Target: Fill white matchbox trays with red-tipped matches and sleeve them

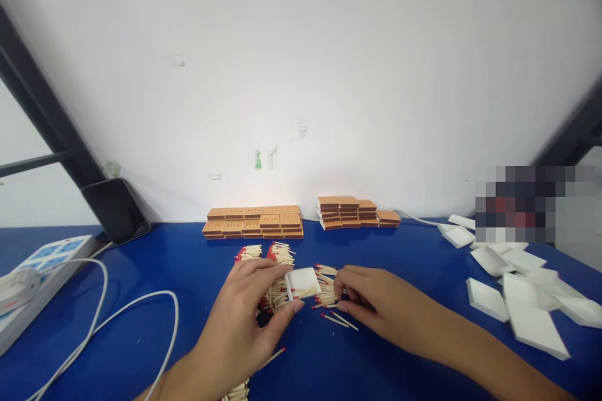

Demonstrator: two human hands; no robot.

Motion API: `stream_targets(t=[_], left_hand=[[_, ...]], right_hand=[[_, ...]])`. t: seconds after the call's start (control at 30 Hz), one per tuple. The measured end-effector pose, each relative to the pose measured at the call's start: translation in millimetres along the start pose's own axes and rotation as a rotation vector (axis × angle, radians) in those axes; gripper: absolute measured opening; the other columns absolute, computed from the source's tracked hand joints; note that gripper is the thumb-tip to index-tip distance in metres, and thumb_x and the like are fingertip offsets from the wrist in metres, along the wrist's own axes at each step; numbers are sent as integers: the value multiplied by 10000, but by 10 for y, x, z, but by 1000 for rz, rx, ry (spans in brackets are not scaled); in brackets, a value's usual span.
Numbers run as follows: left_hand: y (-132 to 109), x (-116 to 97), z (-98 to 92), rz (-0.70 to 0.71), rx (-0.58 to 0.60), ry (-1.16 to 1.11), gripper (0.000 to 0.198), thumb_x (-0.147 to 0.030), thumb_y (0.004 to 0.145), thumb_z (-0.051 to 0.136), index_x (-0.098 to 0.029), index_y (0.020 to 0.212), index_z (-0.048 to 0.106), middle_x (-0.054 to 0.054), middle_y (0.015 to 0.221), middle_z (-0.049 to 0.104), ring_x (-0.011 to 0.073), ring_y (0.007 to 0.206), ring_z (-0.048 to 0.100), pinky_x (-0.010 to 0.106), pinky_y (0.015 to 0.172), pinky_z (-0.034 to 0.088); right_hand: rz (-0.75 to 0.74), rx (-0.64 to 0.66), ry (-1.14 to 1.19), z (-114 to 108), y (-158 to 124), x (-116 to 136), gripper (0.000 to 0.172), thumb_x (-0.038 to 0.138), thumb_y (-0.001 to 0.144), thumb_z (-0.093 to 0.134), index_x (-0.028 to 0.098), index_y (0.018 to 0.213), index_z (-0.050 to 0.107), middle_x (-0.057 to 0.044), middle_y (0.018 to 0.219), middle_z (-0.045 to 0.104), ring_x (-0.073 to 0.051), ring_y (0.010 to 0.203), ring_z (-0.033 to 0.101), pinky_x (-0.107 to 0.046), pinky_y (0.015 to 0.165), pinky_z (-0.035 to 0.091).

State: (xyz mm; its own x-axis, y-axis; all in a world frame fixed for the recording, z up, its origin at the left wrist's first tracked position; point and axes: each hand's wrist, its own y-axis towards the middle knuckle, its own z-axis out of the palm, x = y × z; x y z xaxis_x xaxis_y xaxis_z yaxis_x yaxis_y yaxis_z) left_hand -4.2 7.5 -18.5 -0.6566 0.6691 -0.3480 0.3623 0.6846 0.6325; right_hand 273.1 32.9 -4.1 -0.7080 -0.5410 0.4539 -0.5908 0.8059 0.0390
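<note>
My left hand [256, 307] grips a small white matchbox tray [303, 281] between thumb and fingers. A match or two with red heads lies inside the tray, along its near side. Just right of it, my right hand [360, 294] has its fingers curled and pinched at the ends of a heap of loose matches [324, 291]. Its fingertips are partly hidden, so how many matches they hold cannot be told. More matches [273, 297] lie behind the left hand, partly covered by it. Two loose matches [335, 321] rest in front of the heap.
Orange matchboxes [254, 222] stand stacked along the wall, with a second stack [350, 212] to the right. Several white trays [533, 329] are piled at the right. A phone [116, 210], a power strip [51, 263] and a white cable [175, 319] occupy the left side of the blue table [155, 263].
</note>
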Motion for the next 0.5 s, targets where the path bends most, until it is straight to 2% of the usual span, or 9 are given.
stream_targets(t=[0.23, 0.4, 0.5], left_hand=[[0, -28, -11, 15, -6, 2, 365, -351, 963, 734, -237, 1303, 669, 97, 1190, 728, 285, 1141, 668, 494, 964, 596], [7, -36, -17, 12, -10, 4, 362, -339, 956, 735, -232, 1297, 678, 105, 1180, 733, 296, 1136, 671, 496, 953, 599], [7, -41, -14, 23, -14, -6, 365, -336, 951, 742, -226, 1294, 684, 115, 1184, 730, 296, 1123, 674, 485, 936, 605]], right_hand=[[8, 18, -6, 17, -1, 0, 110, 183, 991, 571, 222, 904, 626, -13, 915, 677, -168, 766, 592, -277, 669, 377], [14, -3, -10, 14, 1, -5, 113, 257, 1020, 565, 228, 937, 636, -19, 907, 684, -178, 768, 600, -282, 673, 383], [48, -26, -18, 3, -15, 25, 219, 330, 1046, 535, 222, 882, 633, -36, 890, 694, -189, 764, 607, -296, 667, 382]])
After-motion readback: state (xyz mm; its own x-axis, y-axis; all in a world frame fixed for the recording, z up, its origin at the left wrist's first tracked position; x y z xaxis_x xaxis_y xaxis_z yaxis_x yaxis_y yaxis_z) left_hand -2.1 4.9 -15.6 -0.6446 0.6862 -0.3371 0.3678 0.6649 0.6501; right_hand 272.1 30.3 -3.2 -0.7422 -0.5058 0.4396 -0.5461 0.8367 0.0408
